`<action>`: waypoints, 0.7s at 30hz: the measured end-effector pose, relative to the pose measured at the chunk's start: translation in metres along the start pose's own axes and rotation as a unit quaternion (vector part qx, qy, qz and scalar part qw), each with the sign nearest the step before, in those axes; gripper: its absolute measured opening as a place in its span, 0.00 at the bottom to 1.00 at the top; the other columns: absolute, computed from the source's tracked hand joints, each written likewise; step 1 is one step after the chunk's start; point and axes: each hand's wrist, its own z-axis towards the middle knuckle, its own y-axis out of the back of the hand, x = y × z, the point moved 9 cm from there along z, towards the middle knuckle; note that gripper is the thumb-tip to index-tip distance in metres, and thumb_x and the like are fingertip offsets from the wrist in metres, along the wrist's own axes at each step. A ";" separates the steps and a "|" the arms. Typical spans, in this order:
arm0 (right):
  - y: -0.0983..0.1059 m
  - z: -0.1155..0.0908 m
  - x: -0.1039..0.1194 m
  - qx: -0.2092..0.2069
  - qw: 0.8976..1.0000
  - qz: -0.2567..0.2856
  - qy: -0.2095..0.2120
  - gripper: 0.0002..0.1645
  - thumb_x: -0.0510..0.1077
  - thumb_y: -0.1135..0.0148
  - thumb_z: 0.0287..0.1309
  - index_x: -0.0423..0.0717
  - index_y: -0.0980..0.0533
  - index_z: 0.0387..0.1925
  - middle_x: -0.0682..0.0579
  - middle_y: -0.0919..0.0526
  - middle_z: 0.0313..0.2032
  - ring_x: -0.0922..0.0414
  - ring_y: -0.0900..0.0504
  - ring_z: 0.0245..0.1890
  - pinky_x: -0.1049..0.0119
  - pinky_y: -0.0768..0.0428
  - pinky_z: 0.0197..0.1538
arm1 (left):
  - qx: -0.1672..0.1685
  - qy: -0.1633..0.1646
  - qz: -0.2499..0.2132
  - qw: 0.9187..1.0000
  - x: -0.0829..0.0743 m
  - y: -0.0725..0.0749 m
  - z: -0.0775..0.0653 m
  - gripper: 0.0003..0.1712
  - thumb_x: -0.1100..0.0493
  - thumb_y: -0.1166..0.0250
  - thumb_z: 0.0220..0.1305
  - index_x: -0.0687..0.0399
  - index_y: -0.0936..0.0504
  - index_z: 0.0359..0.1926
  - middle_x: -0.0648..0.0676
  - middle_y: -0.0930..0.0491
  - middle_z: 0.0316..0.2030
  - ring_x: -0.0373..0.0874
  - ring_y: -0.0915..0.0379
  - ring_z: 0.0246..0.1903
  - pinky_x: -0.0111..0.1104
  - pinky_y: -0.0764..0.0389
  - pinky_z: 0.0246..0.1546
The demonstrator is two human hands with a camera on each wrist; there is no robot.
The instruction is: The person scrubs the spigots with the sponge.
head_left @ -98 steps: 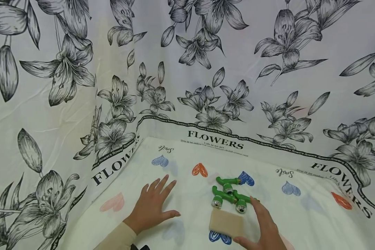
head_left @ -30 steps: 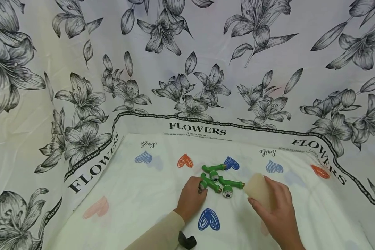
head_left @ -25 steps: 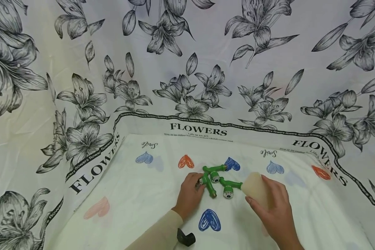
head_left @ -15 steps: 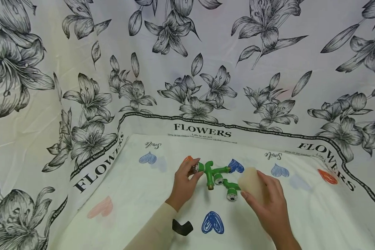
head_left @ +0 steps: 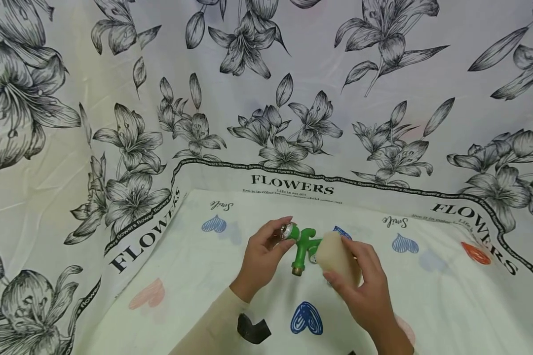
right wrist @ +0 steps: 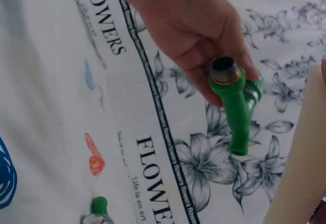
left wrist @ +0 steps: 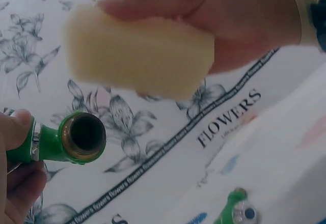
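With our left hand (head_left: pixel 261 256) we pinch the green tap (head_left: pixel 299 250), threaded end (head_left: pixel 297 270) toward us; rightward, our right hand (head_left: pixel 367 286) grips the beige block (head_left: pixel 335 255).

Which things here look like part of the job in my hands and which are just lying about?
Likely part of the job:
green tap, gripped in your left hand
beige sponge-like block, held in your right hand

Just lying about:
unheld green tap, perhaps for later
heart-print cloth underneath
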 end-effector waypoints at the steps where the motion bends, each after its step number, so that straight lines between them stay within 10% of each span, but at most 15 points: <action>1: -0.003 0.001 0.004 0.003 1.000 0.001 0.010 0.47 0.41 0.16 0.57 0.56 0.25 0.76 0.57 0.22 0.63 0.57 0.25 0.61 0.70 0.22 0.61 | 0.001 -0.006 -0.006 1.000 -0.004 -0.001 0.001 0.30 0.69 0.30 0.75 0.52 0.21 0.74 0.53 0.18 0.61 0.51 0.18 0.57 0.42 0.16 0.60; 7: -0.018 0.007 0.025 0.021 0.998 0.015 0.063 0.47 0.40 0.16 0.53 0.54 0.24 0.75 0.55 0.22 0.64 0.54 0.24 0.60 0.43 0.12 0.50 | 0.004 -0.028 -0.026 0.999 -0.024 -0.003 0.007 0.29 0.71 0.29 0.73 0.57 0.19 0.72 0.55 0.17 0.60 0.52 0.16 0.53 0.42 0.12 0.54; 21: -0.033 0.016 0.022 0.014 0.995 0.020 0.096 0.46 0.38 0.17 0.53 0.50 0.24 0.73 0.48 0.23 0.63 0.50 0.24 0.60 0.41 0.15 0.45 | -0.005 -0.015 -0.039 0.999 -0.020 -0.001 0.006 0.28 0.71 0.30 0.74 0.56 0.19 0.72 0.53 0.17 0.61 0.53 0.17 0.54 0.44 0.13 0.56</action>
